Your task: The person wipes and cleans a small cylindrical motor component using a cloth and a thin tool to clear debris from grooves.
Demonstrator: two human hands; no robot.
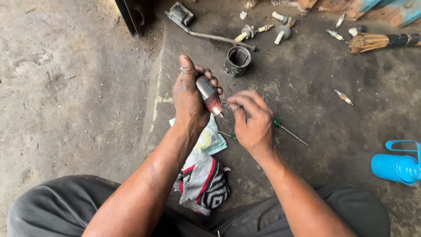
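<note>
My left hand (187,94) grips a cylindrical motor armature (209,95), silver at the top and reddish copper at its lower end, held tilted above the floor. My right hand (252,118) is just to its right, fingertips pinched on a small metal piece (226,105) at the armature's lower tip. Below the hands lie a green-handled screwdriver (287,129), a small printed packet (211,139) and a patterned red, black and grey cloth (204,182). A dark cylindrical metal housing (237,61) stands on the floor just beyond the hands.
I sit on a grimy concrete floor. Spark plugs and small parts (280,27) lie at the back, with a long metal lever tool (206,33). A straw broom (381,41) lies top right, a blue plastic jug (397,166) at the right edge.
</note>
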